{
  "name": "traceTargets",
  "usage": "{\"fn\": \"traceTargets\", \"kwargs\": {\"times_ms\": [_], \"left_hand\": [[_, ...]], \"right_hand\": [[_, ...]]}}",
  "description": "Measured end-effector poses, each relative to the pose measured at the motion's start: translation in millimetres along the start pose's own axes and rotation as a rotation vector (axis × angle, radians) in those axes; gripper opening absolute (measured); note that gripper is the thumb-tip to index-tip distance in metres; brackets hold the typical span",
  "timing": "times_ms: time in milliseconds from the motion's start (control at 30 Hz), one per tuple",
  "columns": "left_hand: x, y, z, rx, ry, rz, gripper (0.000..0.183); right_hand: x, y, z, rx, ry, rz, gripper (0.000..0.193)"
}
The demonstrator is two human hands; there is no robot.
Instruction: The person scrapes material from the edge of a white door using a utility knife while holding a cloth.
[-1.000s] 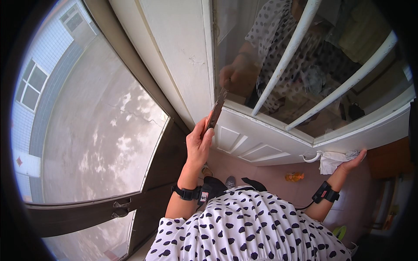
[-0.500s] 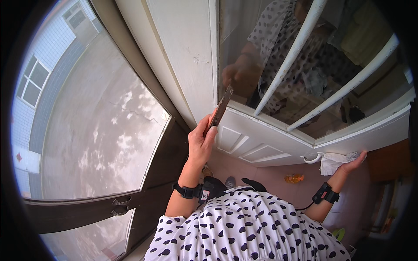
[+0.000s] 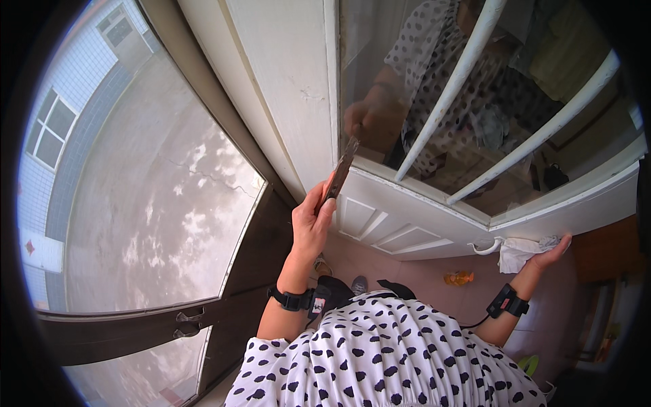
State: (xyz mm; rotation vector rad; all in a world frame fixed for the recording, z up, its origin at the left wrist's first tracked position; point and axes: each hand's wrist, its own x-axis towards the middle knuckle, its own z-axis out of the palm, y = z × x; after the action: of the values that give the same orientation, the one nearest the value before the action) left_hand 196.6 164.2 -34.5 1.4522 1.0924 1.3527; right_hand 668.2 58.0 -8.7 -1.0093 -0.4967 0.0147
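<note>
My left hand (image 3: 313, 216) is closed round a narrow flat tool (image 3: 340, 169) with a dark, worn blade and a reddish part along the grip; its exact kind is unclear. The tool points up and away, its tip against or just in front of the lower left corner of the glass pane (image 3: 380, 129) of a white door (image 3: 400, 214). At the door's right edge my right hand (image 3: 550, 254) has straight fingers, with a crumpled white cloth (image 3: 519, 254) caught between it and the door. The thumb is hidden by the cloth.
White bars (image 3: 451, 95) cross the glass, which reflects me. A white curved door handle (image 3: 486, 247) sits beside the cloth. On the left is a dark-framed glazed door (image 3: 244, 251) with a metal latch (image 3: 188, 322). An orange bottle (image 3: 458, 278) lies on the tiled floor (image 3: 434, 288).
My left hand and the tool have shifted slightly left and down, the tip moving a little along the pane's corner. My right hand and the cloth stay where they were.
</note>
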Motion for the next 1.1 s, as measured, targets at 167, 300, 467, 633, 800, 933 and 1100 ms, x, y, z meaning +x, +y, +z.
{"fn": "traceTargets", "kwargs": {"times_ms": [167, 300, 467, 633, 800, 933, 1100], "left_hand": [[0, 6, 1, 0.034, 0.0, 0.018, 0.036], [-7, -5, -7, 0.046, 0.011, -0.012, 0.035], [1, -6, 4, 0.042, -0.023, 0.096, 0.036], [-3, -3, 3, 0.024, -0.019, 0.023, 0.036], [-17, -20, -6, 0.017, 0.037, -0.083, 0.035], [-15, -30, -1, 0.04, 0.025, -0.067, 0.034], [-9, -35, 8, -0.024, -0.004, -0.086, 0.035]], "right_hand": [[-2, 1, -1, 0.013, -0.025, 0.008, 0.053], [-6, 1, -1, 0.005, -0.029, 0.008, 0.053], [1, 5, -5, 0.017, -0.017, 0.016, 0.054], [-1, 1, -3, 0.011, -0.008, 0.022, 0.057], [1, 1, 3, 0.011, -0.012, 0.019, 0.059], [10, 7, -4, 0.019, 0.011, 0.017, 0.059], [12, 7, -3, 0.002, -0.002, -0.005, 0.057]]}}
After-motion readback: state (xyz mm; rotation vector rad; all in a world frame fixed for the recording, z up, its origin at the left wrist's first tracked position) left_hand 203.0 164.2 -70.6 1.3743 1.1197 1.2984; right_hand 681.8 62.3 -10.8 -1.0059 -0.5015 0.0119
